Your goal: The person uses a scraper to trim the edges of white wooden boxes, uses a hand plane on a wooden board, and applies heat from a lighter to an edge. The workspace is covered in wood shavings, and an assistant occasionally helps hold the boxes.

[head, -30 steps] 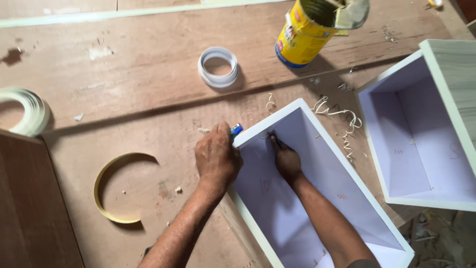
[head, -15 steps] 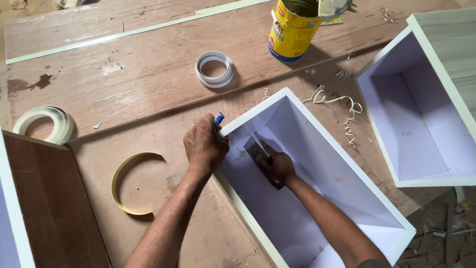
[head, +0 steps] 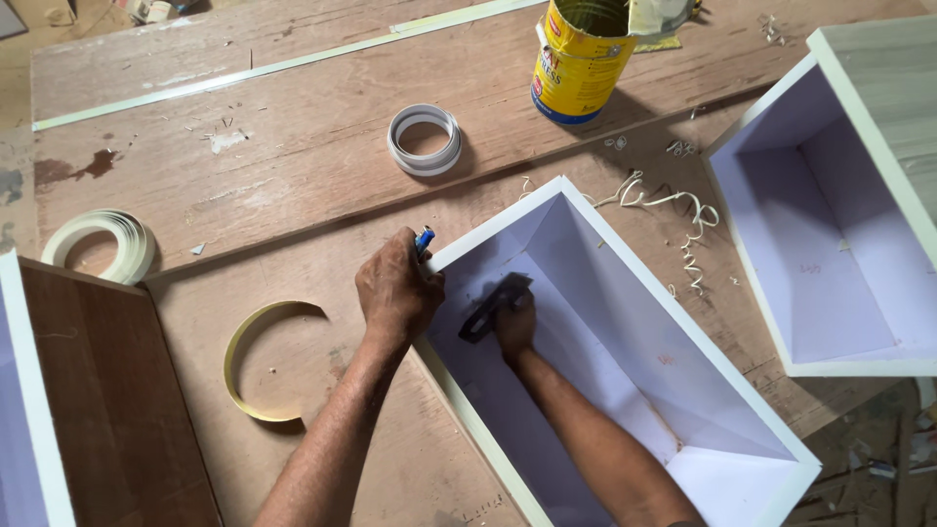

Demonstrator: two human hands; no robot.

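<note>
While we look down over the bench, our notes run so:

Left hand: our left hand (head: 395, 291) is closed around a blue-tipped tool (head: 425, 238), pressing it on the rim at the near corner of the open white box (head: 683, 337).

Right hand: our right hand (head: 514, 327) is down inside that box, fingers wrapped around a dark flat tool (head: 493, 305) held against the inner wall, just across the rim from the left hand.

Box: it lies open side up on the bench, white edges, pale lilac inside, stretching away from both hands toward the lower right.

Surface: a worn plywood bench (head: 293, 127) with stains, scratches and scattered shavings; curled white trimmings (head: 673, 210) lie beyond the box's far corner.

Beyond the left hand: a small coil of white edge band (head: 424, 140), and further off a yellow tin (head: 578, 60).

Left of the left hand: a loose yellowish arc of band (head: 256, 359), a larger pale roll (head: 101, 244) and a brown board with a white edge (head: 98, 400).

Right of the right hand: a second open box (head: 839, 234), well apart.

Room: a littered floor (head: 878, 459) shows past the bench's edge.
</note>
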